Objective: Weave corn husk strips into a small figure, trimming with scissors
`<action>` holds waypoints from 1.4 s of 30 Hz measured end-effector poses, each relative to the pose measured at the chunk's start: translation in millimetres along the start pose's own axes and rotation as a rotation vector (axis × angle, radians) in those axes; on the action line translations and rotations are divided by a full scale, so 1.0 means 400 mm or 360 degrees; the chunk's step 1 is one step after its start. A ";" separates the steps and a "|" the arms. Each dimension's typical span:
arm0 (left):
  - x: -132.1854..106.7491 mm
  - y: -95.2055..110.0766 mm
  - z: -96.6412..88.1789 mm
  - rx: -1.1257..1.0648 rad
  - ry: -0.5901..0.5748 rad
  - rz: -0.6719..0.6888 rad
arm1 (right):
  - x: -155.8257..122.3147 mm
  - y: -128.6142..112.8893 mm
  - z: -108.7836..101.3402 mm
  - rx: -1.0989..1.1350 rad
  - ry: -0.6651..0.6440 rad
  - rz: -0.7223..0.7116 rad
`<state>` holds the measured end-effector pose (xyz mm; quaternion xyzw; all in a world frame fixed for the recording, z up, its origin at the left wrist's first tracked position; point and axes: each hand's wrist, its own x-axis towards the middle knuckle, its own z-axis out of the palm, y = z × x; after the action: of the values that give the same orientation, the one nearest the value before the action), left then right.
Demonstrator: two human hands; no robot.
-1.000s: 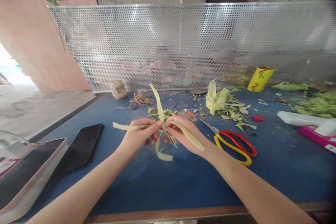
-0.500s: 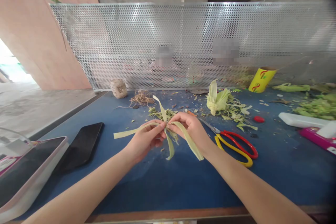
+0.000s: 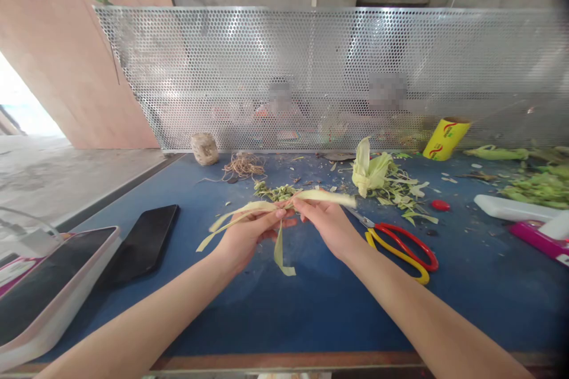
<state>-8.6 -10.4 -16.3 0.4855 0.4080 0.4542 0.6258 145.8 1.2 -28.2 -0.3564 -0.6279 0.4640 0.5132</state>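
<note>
Pale green corn husk strips (image 3: 284, 259) cross between my two hands above the blue table. My left hand (image 3: 249, 230) is closed, its thumb and fingers pinching the strips where they meet; two ends trail left over it and one hangs down. With thumb and fingertips my right hand (image 3: 326, 225) grips the strips close beside the left, and a wide strip lies across its top to the right. The exact crossing is partly hidden by the fingers. Just behind the hands sits a small heap of green husk pieces (image 3: 275, 190). Scissors (image 3: 400, 249) with red and yellow handles lie beside my right wrist.
A black phone (image 3: 144, 243) and a tablet in a pale case (image 3: 57, 284) lie at left. Behind are a twine pile (image 3: 245, 166), a husk bundle (image 3: 373, 172), a yellow tube (image 3: 446, 139) and a perforated metal screen (image 3: 222, 71), with people beyond it. A white-and-magenta tool (image 3: 533, 237) lies right.
The strip that stood upright has swung down to the left, over my left hand. The strip at my right hand has risen and now points right. My hands stay close together.
</note>
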 end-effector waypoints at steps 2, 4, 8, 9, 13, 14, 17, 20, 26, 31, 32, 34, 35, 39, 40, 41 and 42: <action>0.000 0.003 0.000 0.0025 0.0114 -0.0006 | 0.002 0.009 -0.001 0.0050 0.0076 0.0119; -0.002 0.010 0.000 0.0169 0.0242 0.0058 | 0.002 0.011 -0.012 -0.0029 0.0116 0.0254; -0.012 0.035 0.000 0.0547 0.0389 0.0237 | -0.016 -0.028 -0.047 -0.0689 -0.0274 0.0359; -0.014 0.040 0.000 0.0591 0.0400 0.0233 | -0.024 -0.044 -0.050 -0.0740 -0.0474 0.0352; -0.018 0.043 0.005 0.0666 0.0298 0.0089 | -0.053 -0.085 -0.013 -0.0204 -0.0754 0.0175; -0.017 0.039 0.007 0.0678 0.0248 0.0061 | -0.056 -0.084 0.003 -0.0032 -0.0685 0.0103; -0.014 0.021 0.015 0.0676 0.0138 0.0030 | -0.054 -0.057 0.036 -0.0182 -0.0286 -0.0165; -0.010 0.007 0.020 0.0638 0.0054 -0.0012 | -0.040 -0.024 0.034 -0.0692 -0.0067 -0.0304; -0.009 0.001 0.016 0.0400 0.0004 -0.0128 | -0.016 -0.027 -0.006 -0.1190 0.0152 -0.0455; -0.016 -0.003 0.021 0.0168 -0.0089 -0.0142 | -0.003 -0.026 -0.013 -0.1067 0.0016 -0.0352; -0.016 -0.005 0.023 0.0113 -0.0071 -0.0164 | -0.002 -0.022 -0.012 -0.1047 -0.0002 -0.0327; -0.016 -0.009 0.026 0.0024 -0.0030 -0.0221 | -0.001 -0.016 -0.009 -0.1027 -0.0017 -0.0289; -0.015 -0.011 0.026 -0.0008 -0.0019 -0.0246 | -0.001 -0.013 -0.008 -0.1012 -0.0020 -0.0271; -0.012 -0.018 0.024 -0.0030 -0.0068 -0.0260 | -0.003 -0.012 -0.006 -0.0915 -0.0006 -0.0200; -0.012 -0.018 0.024 -0.0018 -0.0089 -0.0249 | -0.004 -0.014 -0.006 -0.0885 0.0006 -0.0184; -0.012 -0.019 0.024 -0.0009 -0.0108 -0.0241 | -0.005 -0.016 -0.006 -0.0848 0.0014 -0.0170; -0.012 -0.020 0.025 -0.0010 -0.0127 -0.0235 | -0.006 -0.018 -0.006 -0.0795 0.0013 -0.0154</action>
<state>1.1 -18.4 -21.8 0.4698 0.4160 0.3886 0.6748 148.7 -2.8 -22.0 -0.4436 -0.7373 0.2680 0.4334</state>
